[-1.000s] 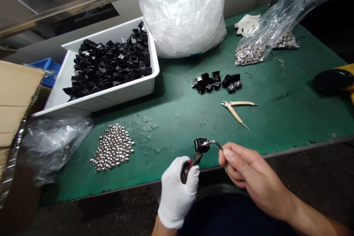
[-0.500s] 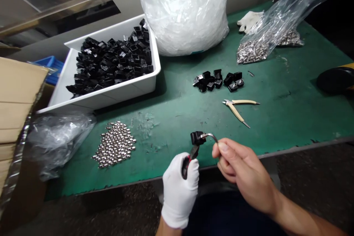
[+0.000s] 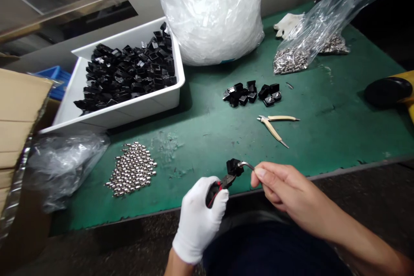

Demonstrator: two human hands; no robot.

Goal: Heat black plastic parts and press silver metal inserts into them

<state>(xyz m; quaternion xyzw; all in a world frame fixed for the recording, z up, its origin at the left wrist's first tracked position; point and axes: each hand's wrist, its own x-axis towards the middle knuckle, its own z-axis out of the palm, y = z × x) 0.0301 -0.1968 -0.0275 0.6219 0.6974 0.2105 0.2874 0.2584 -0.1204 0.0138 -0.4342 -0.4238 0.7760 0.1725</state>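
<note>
Your gloved left hand (image 3: 199, 217) grips the red-handled pliers (image 3: 223, 184), whose jaws hold the black part (image 3: 234, 167) nearer you than the cream-handled cutters (image 3: 272, 128); your right fingers (image 3: 263, 175) pinch the bent metal rod (image 3: 247, 164) at that part.

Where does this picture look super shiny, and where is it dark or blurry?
In the head view, bright glare streaks the big plastic bag and glints off the little metal pieces; also in the head view, a soft shadow lies beside the white tray, the floor is very dark, and the held black part looks a bit blurry.
</note>
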